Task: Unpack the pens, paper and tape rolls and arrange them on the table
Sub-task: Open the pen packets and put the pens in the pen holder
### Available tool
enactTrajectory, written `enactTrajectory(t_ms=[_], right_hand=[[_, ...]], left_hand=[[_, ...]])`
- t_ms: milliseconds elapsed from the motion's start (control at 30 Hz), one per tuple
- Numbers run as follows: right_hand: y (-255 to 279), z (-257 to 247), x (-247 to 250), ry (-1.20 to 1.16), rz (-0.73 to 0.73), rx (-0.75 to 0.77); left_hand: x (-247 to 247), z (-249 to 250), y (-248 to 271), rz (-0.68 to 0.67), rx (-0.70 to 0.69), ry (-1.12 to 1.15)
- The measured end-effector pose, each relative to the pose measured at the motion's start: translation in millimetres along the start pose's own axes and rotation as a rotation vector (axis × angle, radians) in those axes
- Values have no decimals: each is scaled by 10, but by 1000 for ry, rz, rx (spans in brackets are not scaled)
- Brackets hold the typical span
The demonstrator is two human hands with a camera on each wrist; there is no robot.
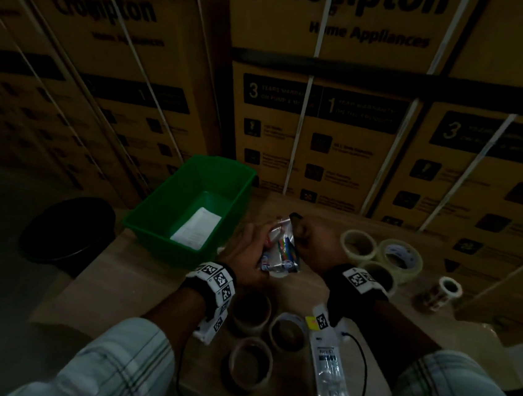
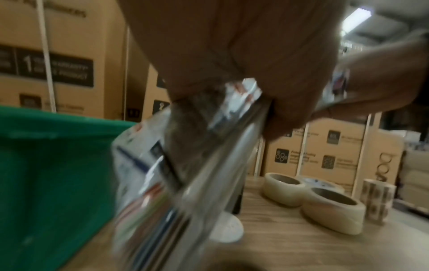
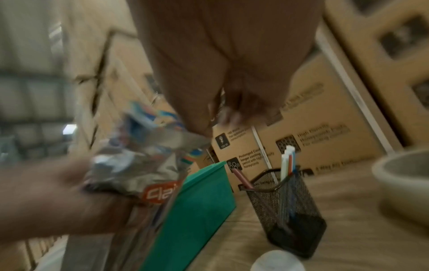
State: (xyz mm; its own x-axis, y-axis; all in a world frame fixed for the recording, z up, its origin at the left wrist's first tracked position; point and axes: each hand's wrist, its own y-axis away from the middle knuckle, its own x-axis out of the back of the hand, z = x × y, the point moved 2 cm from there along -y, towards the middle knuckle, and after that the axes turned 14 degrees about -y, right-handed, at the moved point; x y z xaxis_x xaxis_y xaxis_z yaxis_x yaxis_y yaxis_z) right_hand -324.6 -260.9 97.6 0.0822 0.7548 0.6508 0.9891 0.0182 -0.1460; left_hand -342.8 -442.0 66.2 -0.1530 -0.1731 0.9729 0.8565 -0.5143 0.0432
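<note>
Both hands hold a crinkled clear pen packet [image 1: 280, 251] above the table, just right of the green bin [image 1: 167, 217]. My left hand [image 1: 256, 249] grips its lower part. My right hand [image 1: 302, 234] pinches its top edge. The left wrist view shows the packet [image 2: 176, 165] hanging blurred under the palm. In the right wrist view the packet [image 3: 139, 165] is bunched up. A white paper sheet [image 1: 197, 229] lies in the bin. Three tape rolls [image 1: 358, 245] lie at the right and three tape rolls [image 1: 250, 364] lie near me. A black mesh holder [image 3: 285, 207] contains pens [image 3: 287, 161].
A second flat pen packet [image 1: 329, 366] lies on the table near my right forearm. A patterned roll [image 1: 447, 291] stands at the far right. Stacked cardboard boxes [image 1: 324, 140] wall off the back. A dark round object [image 1: 69, 229] sits left of the table, and a black cable [image 1: 362, 363] trails from my wrist.
</note>
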Motion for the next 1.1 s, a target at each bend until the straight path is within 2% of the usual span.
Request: enactTrajectory(t_ms=[67, 133, 267, 333, 400, 500, 600, 833, 967, 1100], right_hand=[[19, -54, 36, -2, 36, 52], [24, -12, 16, -102, -32, 17], [35, 188, -33, -411, -141, -262], [83, 294, -12, -498, -168, -401], [181, 383, -27, -693, -178, -525], [315, 483, -91, -894, -174, -635], [391, 516, -124, -957, -176, -668], [424, 566, -85, -1030, -140, -739], [460, 566, -65, -1027, -85, -739], [506, 555, -72, -1152, -1, -748]], left_hand=[[30, 29, -26, -47, 28, -44], [38, 49, -63, -59, 54, -89], [109, 183, -91, -77, 18, -187], [150, 274, -137, -84, -35, -285], [172, 385, -204, -87, -106, -406], [193, 616, -247, -172, -184, -605], [170, 771, -260, -214, -215, -687], [139, 737, -285, -202, -229, -637], [153, 715, -275, -201, -215, -616], [130, 629, -269, -227, -187, -588]])
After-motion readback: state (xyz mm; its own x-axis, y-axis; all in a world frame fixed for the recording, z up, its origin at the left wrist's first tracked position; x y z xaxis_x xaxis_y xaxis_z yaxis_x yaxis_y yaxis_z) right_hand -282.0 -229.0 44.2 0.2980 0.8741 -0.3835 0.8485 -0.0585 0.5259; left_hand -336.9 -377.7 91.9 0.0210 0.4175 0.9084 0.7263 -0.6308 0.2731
